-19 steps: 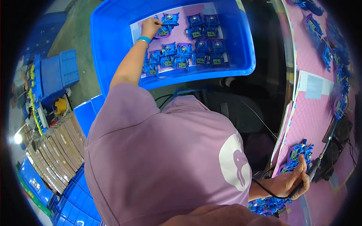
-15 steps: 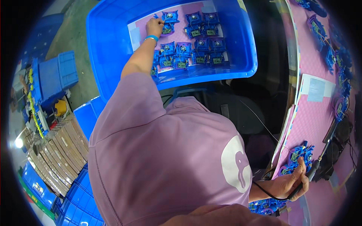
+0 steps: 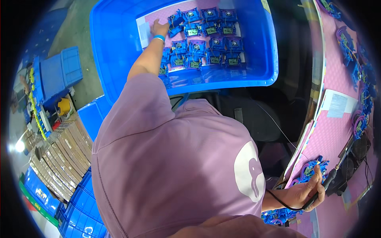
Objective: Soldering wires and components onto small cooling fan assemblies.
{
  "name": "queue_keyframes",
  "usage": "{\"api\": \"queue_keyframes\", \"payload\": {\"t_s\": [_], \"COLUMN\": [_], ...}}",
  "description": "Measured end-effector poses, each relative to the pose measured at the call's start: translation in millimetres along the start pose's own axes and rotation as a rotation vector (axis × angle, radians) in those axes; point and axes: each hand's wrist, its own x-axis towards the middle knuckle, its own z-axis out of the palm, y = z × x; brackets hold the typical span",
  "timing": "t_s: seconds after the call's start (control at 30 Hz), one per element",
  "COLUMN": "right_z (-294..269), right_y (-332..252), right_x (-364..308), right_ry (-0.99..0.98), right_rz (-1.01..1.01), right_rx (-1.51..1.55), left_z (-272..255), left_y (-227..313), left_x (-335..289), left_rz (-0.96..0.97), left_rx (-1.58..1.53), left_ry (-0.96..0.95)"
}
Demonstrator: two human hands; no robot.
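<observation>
My left hand (image 3: 159, 28) reaches into a large blue plastic bin (image 3: 97, 51), a turquoise band on its wrist. Its fingers look apart, just left of a blue part (image 3: 175, 24) at the left end of the upper row; whether they touch it I cannot tell. Several blue assemblies with green circuit boards (image 3: 211, 28) lie in rows on a pink sheet (image 3: 149, 18) in the bin. Out to the right, my right hand (image 3: 309, 191) is closed around the dark handle of a soldering iron (image 3: 328, 180), beside a blue assembly with wires (image 3: 311, 169).
A pink-covered workbench (image 3: 313, 144) runs down the right side, with more blue assemblies (image 3: 359, 119) along its far edge. At left stand stacked cardboard (image 3: 63, 158), a blue crate (image 3: 71, 65) and blue bins (image 3: 85, 208). A dark seat (image 3: 258, 119) lies between bin and bench.
My left hand has shifted slightly left and its fingers have come away from the assembly. The upper row sits closer together, with another blue part showing at its left end. My right hand stays put.
</observation>
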Motion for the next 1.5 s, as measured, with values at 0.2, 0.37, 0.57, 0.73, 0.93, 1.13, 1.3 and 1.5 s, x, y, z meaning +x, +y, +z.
{"api": "queue_keyframes", "payload": {"t_s": [0.2,0.37,0.57,0.73,0.93,1.13,1.3,1.5], "right_z": [1.1,-3.2,-5.0,-7.8,-8.2,-5.3,-8.6,-5.9], "right_y": [1.3,-4.4,-3.9,-4.3,-5.8,-8.9,-4.0,-8.9], "right_x": [-3.6,-7.1,-13.7,-16.0,-18.3,-20.3,-25.3,-22.7], "right_ry": [-0.018,0.029,0.041,0.041,0.034,0.039,0.053,0.02], "right_rz": [-0.017,0.003,-0.01,-0.003,-0.033,0.0,-0.014,-0.026], "right_rx": [-0.081,-0.079,-0.065,-0.08,-0.072,-0.01,-0.014,0.02], "left_z": [3.6,-8.6,-35.7,-43.5,-44.1,-18.3,-4.5,20.5], "left_y": [-25.5,-6.2,6.6,-12.8,-3.1,-23.7,3.7,-9.9], "left_x": [3.5,30.0,29.5,43.9,21.4,28.5,4.0,26.8], "left_rz": [-0.471,-0.487,-0.472,-0.511,-0.495,-0.599,-0.341,-0.385], "left_rx": [-0.678,-0.54,-0.249,-0.182,-0.216,-0.483,-0.306,-0.27], "left_ry": [-0.493,-0.569,-0.788,-0.938,-0.817,-0.885,-0.785,-0.55]}}
